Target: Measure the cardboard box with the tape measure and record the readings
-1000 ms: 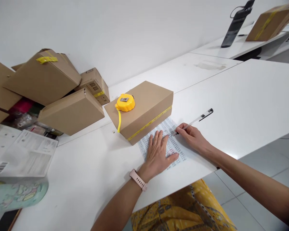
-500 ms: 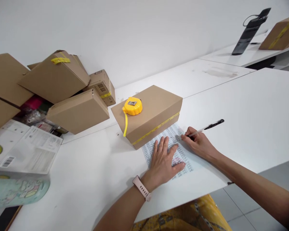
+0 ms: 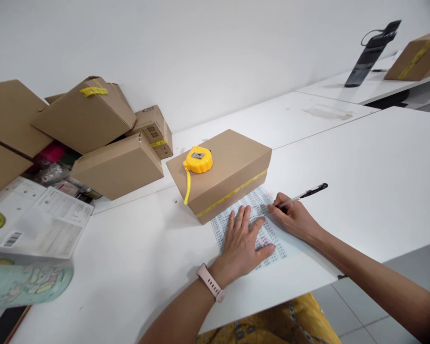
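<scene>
My left hand (image 3: 241, 243) lies flat with its fingers spread on a sheet of paper (image 3: 277, 246) covered in dense rows of dark marks. A pinkish round mark shows beside the thumb. My right hand (image 3: 295, 215) pinches a pen (image 3: 313, 191) with a black cap end, its tip down at the paper. Just behind the sheet sits a closed cardboard box (image 3: 236, 155), with a strip of yellow tape measure (image 3: 232, 193) running along its front side. On the box top rests a yellow tape measure case (image 3: 198, 160), a short end of its tape hanging over the edge.
Several cardboard boxes (image 3: 118, 165) stand piled at the left by the wall. Nearer are a white printed carton (image 3: 46, 229) and a pale green bottle (image 3: 32, 284). A dark bottle (image 3: 367, 57) and another taped box (image 3: 413, 57) stand at the far right.
The pen's upper end has dipped slightly and shifted left as my right hand moves a little over the paper. My left hand stays in place. The view has tilted slightly.
</scene>
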{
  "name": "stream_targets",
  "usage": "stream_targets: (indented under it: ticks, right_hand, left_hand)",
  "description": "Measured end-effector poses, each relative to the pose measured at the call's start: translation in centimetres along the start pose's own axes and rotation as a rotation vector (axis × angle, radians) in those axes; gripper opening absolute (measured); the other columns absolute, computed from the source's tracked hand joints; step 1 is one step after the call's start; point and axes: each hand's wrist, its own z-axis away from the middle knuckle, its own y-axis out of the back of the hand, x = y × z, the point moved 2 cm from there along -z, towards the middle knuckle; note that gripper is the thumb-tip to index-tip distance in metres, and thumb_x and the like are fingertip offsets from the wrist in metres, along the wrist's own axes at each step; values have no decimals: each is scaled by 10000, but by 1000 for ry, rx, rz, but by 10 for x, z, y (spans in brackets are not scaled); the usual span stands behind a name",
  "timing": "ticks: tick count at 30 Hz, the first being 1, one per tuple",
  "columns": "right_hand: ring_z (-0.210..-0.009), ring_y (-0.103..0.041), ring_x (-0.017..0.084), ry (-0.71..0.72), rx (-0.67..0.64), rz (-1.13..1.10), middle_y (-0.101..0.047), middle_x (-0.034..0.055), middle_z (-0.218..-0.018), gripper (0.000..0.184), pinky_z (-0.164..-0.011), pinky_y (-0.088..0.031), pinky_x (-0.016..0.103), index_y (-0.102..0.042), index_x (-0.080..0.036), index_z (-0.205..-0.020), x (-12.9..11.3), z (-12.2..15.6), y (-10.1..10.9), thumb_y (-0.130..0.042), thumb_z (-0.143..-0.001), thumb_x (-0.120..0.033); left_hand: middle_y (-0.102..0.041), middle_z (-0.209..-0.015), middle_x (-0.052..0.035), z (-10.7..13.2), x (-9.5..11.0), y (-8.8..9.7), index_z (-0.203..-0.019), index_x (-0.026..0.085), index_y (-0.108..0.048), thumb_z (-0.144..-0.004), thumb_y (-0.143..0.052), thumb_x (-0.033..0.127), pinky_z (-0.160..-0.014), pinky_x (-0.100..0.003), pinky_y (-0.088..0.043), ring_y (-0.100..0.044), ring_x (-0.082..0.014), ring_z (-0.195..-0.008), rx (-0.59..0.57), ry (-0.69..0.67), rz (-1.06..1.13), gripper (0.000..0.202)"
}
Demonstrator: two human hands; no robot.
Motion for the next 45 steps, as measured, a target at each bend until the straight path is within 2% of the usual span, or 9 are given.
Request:
stream_targets:
  ticks: [37,45]
  right_hand:
    - [-493,-297,102,-13,-4,48,-330,-75,-521,232,-465,-245,256,-410,-235,-689,0,1,0,-553,-840,-339]
    - [-492,-293,101,-9,15,56,-327,-74,-522,238,-464,-241,256,-407,-235,-697,1,0,-1,-555,-846,-347]
  left_hand:
    - [-153,-1628,-174,0,0,0,-1447,201,-375,-913,-515,588,-1210,-567,-135,-37,-315,-1512,11,4,4,674]
    - [-159,-1623,-190,0,0,1,-1448,192,-375,-917,-517,581,-1212,-563,-123,-42,-319,-1510,9,3,0,673]
